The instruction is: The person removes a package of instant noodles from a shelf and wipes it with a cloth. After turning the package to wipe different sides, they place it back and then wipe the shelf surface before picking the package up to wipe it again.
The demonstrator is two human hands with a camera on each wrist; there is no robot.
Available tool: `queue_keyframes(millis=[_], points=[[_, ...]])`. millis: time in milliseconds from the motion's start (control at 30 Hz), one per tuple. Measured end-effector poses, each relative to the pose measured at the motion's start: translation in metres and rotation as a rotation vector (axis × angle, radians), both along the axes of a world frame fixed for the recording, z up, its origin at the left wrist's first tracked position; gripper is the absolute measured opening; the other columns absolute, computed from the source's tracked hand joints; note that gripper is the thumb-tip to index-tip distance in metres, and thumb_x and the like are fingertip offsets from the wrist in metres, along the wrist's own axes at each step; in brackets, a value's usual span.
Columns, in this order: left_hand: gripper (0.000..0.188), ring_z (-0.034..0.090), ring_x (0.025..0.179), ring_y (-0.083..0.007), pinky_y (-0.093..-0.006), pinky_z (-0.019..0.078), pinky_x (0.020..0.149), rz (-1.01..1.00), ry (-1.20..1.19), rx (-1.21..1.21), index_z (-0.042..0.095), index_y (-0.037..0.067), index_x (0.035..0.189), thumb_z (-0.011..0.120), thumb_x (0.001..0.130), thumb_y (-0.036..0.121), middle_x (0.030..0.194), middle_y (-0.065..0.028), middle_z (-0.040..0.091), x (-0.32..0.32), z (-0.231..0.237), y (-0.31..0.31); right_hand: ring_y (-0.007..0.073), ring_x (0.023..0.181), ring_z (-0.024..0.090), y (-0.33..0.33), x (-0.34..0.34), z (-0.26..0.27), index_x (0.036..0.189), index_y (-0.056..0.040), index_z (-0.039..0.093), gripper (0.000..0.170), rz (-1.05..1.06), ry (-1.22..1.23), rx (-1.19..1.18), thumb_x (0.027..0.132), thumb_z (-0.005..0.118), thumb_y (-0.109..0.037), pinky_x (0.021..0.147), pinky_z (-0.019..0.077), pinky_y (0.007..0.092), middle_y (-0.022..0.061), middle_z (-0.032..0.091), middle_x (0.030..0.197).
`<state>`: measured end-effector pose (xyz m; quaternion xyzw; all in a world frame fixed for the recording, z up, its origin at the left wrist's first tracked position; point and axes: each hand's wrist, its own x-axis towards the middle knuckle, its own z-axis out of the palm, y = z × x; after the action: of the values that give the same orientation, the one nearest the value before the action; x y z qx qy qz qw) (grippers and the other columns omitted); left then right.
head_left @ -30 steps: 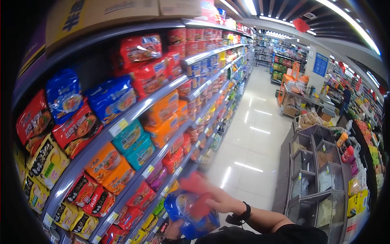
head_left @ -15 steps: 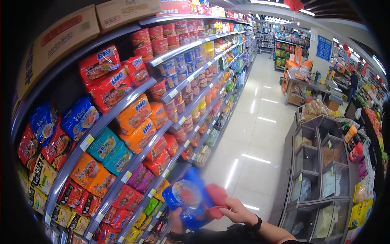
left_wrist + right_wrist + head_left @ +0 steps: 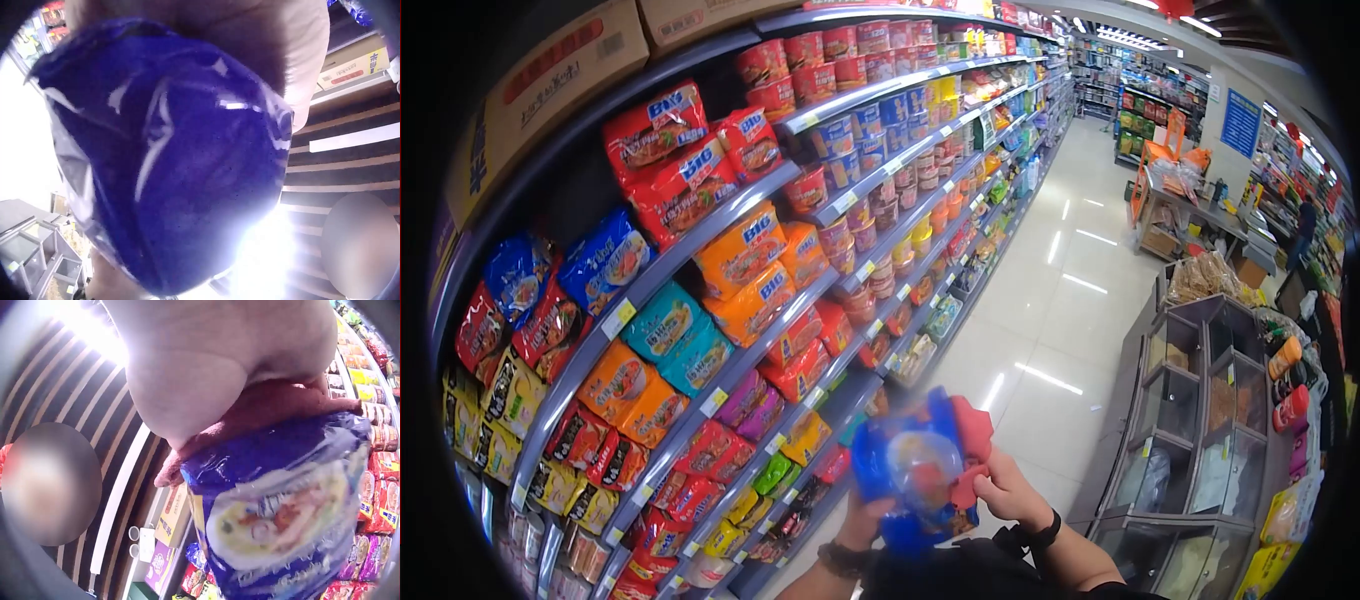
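Observation:
A blue noodle pack (image 3: 890,455) with a bowl picture on its front is in front of the body in the head view. My left hand (image 3: 863,518) grips it by its left edge; in the left wrist view the plain blue back of the pack hides most of the fingers. A red cloth (image 3: 972,435) is pinched in my right hand (image 3: 1012,492), lying along the pack's right edge. In the right wrist view the cloth (image 3: 262,411) is bunched under the fingers, right at the edge of the pack (image 3: 281,512).
Shelves of noodle packs line the left, among them red packs (image 3: 685,185), orange packs (image 3: 745,270) and two blue packs (image 3: 607,260). Cartons (image 3: 550,90) stand on top. On the right is a grey bin unit (image 3: 1190,400) with clear lids. A tiled aisle (image 3: 1050,310) runs between them.
The blue pack and both hands have moved right in the head view, and the pack has turned. The cloth has shifted along the pack's right edge. The head view has swung about.

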<state>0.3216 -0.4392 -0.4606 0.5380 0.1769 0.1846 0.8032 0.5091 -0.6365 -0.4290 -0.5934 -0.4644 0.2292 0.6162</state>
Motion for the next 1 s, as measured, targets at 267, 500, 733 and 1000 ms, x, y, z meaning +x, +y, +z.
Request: queue_keyframes(millis=[267, 500, 733, 1000], points=[[0.070, 0.065, 0.114, -0.0281, -0.0418, 0.0565, 0.095, -0.034, -0.027, -0.234, 0.044, 0.000, 0.146, 0.065, 0.082, 0.016, 0.129, -0.0162, 0.061, 0.014, 0.005, 0.006, 0.0323, 0.111, 0.063, -0.028, -0.010, 0.018, 0.127, -0.0050, 0.065, 0.041, 0.057, -0.150, -0.009, 0.089, 0.064, -0.022, 0.090, 0.0528, 0.0400, 0.0202, 0.059, 0.132], [0.084, 0.053, 0.128, -0.0215, -0.0377, 0.0436, 0.109, -0.189, -0.082, -0.039, 0.040, 0.001, 0.151, 0.078, 0.078, 0.017, 0.140, -0.0103, 0.055, 0.008, 0.011, -0.029, 0.0352, 0.112, 0.061, -0.025, -0.001, 0.028, 0.134, 0.0011, 0.057, 0.053, -0.102, 0.038, 0.095, 0.087, 0.059, -0.024, 0.097, 0.0497, 0.0410, 0.0225, 0.059, 0.129], [0.084, 0.053, 0.124, -0.0198, -0.0354, 0.0465, 0.104, 0.039, -0.063, 0.019, 0.038, 0.002, 0.151, 0.071, 0.074, 0.010, 0.140, -0.0088, 0.053, 0.007, 0.013, -0.041, 0.0283, 0.094, 0.061, -0.040, 0.002, -0.036, 0.113, 0.0005, 0.059, 0.028, -0.085, 0.097, -0.104, 0.093, 0.047, -0.015, 0.089, 0.0498, 0.0405, 0.0141, 0.062, 0.106], [0.077, 0.063, 0.117, -0.0266, -0.0405, 0.0533, 0.101, 0.125, -0.134, -0.047, 0.042, 0.000, 0.148, 0.069, 0.077, 0.014, 0.131, -0.0129, 0.060, 0.009, 0.006, -0.043, 0.0204, 0.131, 0.053, -0.036, -0.007, -0.072, 0.149, -0.0014, 0.045, 0.053, -0.056, 0.548, 0.016, 0.110, 0.044, -0.038, 0.112, 0.0426, 0.0393, 0.0092, 0.057, 0.142]])
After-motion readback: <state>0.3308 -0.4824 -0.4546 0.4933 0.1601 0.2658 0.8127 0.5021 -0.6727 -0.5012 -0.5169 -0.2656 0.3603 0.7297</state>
